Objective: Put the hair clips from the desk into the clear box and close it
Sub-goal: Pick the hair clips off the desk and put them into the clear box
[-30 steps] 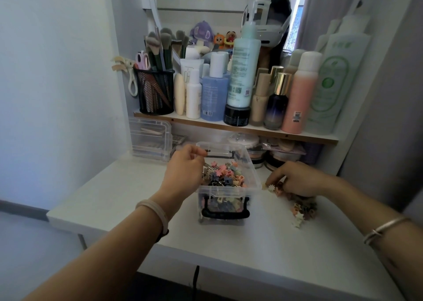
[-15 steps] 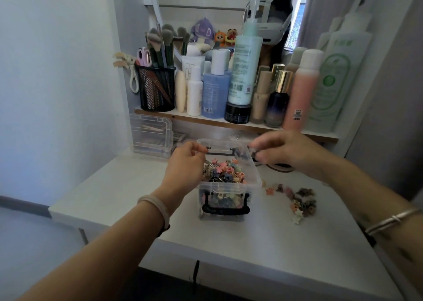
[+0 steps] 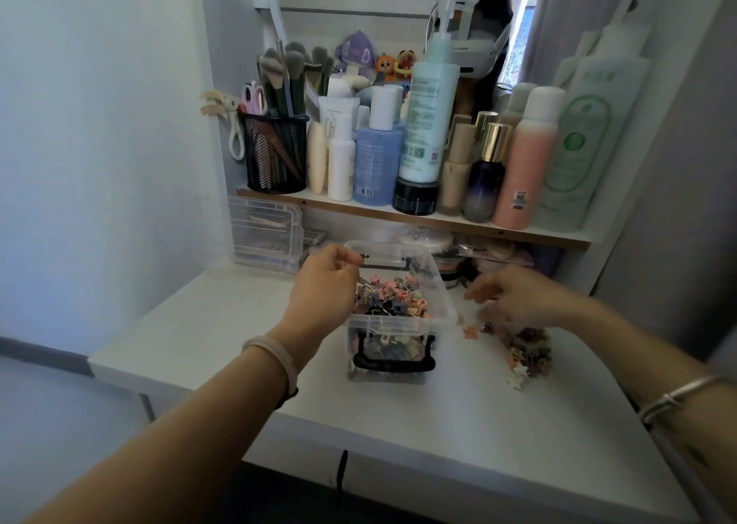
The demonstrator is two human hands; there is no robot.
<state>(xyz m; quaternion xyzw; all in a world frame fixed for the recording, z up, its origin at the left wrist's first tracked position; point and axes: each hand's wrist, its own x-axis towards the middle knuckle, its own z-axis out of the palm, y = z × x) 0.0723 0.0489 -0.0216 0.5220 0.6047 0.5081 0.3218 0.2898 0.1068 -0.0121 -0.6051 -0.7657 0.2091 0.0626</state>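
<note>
Clips [image 3: 528, 350], small, flower-shaped and many-coloured, were heaped loose on the smooth white desk [image 3: 438, 424] just right of the box [image 3: 448, 304]; more were piled inside it. The left hand [image 3: 323, 284] was curled over the box's left rim, gripping it. The right hand [image 3: 514, 296] was held low over the loose clips, blurred, fingers loosely extended; whether a clip was pinched could not be told. The box was of clear hard plastic with a black handle [image 3: 393, 364]. Print on the bottles [image 3: 428, 125] was too small to be read.

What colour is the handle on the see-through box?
Black. The handle on the box shows best in the head view.
</note>
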